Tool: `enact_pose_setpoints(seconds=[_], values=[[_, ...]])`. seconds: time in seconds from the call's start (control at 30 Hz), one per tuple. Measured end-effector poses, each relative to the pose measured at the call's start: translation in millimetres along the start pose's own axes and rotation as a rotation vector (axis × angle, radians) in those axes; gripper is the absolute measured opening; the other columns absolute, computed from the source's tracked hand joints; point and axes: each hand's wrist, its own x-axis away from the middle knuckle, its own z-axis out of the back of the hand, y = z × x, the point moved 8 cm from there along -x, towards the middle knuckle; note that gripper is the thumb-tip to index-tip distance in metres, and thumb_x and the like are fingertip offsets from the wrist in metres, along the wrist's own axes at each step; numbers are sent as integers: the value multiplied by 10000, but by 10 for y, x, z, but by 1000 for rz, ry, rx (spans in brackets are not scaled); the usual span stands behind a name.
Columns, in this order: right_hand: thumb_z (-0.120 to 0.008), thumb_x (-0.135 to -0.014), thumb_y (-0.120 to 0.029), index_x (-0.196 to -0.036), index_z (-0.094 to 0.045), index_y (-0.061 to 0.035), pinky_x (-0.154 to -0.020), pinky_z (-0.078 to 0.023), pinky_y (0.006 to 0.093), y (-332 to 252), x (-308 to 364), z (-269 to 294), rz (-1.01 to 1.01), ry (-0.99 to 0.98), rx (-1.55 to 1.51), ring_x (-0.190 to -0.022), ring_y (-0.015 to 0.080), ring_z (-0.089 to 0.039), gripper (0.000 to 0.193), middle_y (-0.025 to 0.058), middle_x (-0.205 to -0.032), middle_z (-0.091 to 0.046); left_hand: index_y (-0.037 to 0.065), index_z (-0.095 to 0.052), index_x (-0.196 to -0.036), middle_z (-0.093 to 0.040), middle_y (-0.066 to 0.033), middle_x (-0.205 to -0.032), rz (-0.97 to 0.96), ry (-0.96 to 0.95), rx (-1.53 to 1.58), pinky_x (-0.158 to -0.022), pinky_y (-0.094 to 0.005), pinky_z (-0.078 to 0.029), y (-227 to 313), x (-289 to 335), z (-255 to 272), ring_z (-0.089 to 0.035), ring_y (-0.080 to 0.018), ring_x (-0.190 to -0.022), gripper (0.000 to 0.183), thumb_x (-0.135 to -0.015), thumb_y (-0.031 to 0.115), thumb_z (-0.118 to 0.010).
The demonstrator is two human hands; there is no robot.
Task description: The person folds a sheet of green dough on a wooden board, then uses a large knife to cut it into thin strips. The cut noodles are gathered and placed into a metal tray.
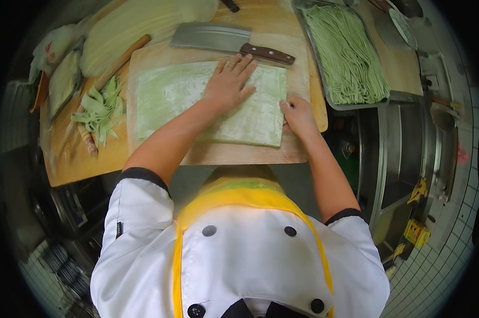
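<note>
- The left hand (229, 82) lies flat and spread on a folded sheet of pale green dough (197, 103), palm down, fingers fanned toward the far edge, which likely keeps the layers from sliding.
- The right hand (298, 114) sits at the sheet's right edge, fingers curled and pinching the folded layers there, as if squaring the edge; how many layers it grips is hard to tell from above.
- The dough rests on a wooden cutting board (298, 63), which lies on the wooden desk (75, 159) just in front of the person's body.
- A cleaver (218, 40) with a dark wooden handle lies across the far side of the board, just beyond the left fingertips, blade pointing left, within easy reach but apart from both hands.
- Left of the board lies a pile of green dough strips (99, 108) beside a wooden rolling pin (115, 66), which runs diagonally.
- To the right, a metal tray (316, 58) holds cut green noodles (345, 53), near the board's right corner.
- A pale sheet of dough (128, 26) lies spread at the far left of the desk.
- Nothing lies between the hands and the cleaver.
</note>
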Motion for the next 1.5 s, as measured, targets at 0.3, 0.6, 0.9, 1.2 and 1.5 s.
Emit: enact_pose_setpoints(seconds=[0.3,0.6,0.9,1.2,1.5], values=[[-585,-819,-181,-1145,-552,-73,-1003,-315,439,-1035,267,-195,773,410,591,-1195,310,-431,345,149,-1225,-506,108,-285,-1416,-179,-125,-1503,1,141,111,-1123,-433,-139,-100,99,153,-172,-286,-1383,649,-883,426,-471],[-560,-817,-153,-1371,-398,-134,-1111,-85,485,-862,91,-561,615,228,898,-1372,285,-200,578,108,-1471,-273,63,-421,-1329,-344,-184,-1406,332,453,286,-1083,-431,-237,-1466,554,603,-325,-330,-1290,554,-859,340,-515],[-539,-812,-142,-1356,-410,-107,-1103,-86,511,-915,145,-641,593,218,927,-1363,328,-205,561,140,-1463,-278,118,-565,-1043,-582,-122,-1030,751,183,-211,-831,-404,-416,-3861,1537,761,-546,-307,-997,284,-764,70,-556],[-541,-817,-154,-1370,-389,-110,-1100,-76,517,-903,145,-621,619,174,855,-1372,318,-192,575,149,-1467,-266,82,-538,-928,-566,-114,-956,362,820,-205,-758,-420,-419,-2898,1566,1804,-531,-336,-932,247,-711,-37,-553],[-568,-814,-120,-1342,-425,-94,-1101,-131,480,-753,169,-132,816,-105,489,-1363,313,-221,548,149,-1434,-318,120,-600,-920,-602,-97,-1017,636,1270,-177,-1021,-568,-248,-1933,1447,2033,-513,-305,-1113,334,-634,-51,-578]])
